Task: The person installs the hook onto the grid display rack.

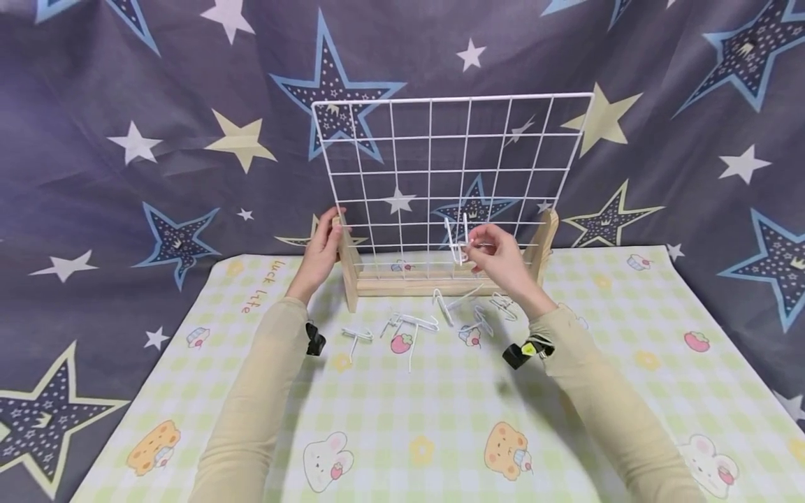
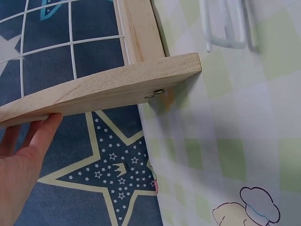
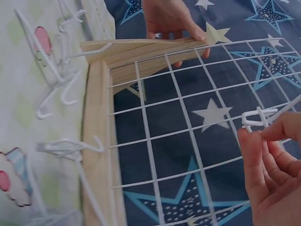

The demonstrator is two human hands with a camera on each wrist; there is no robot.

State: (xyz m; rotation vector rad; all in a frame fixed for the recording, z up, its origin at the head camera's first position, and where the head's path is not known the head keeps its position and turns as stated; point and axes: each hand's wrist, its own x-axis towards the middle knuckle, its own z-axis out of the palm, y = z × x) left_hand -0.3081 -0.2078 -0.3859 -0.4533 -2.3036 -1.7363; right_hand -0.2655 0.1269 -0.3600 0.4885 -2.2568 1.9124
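Observation:
A white wire grid panel (image 1: 453, 98) stands upright in a wooden stand (image 1: 415, 287). My left hand (image 1: 321, 257) grips the upper end of the stand's left side piece (image 2: 117, 82), thumb on one face and fingers round the other. Between the thumb and fingertips of my right hand (image 1: 502, 260) is a white wire hook (image 3: 257, 118), pinched in front of the grid's lower right part. In the head view the hook's prongs (image 1: 448, 234) point upward. Whether it touches the grid wires I cannot tell.
Several more white wire hooks (image 1: 420, 321) lie scattered on the checked tablecloth (image 1: 402, 405) in front of the stand. Some lie close to its base, below my right wrist. A dark curtain with stars (image 1: 176, 140) hangs behind the table.

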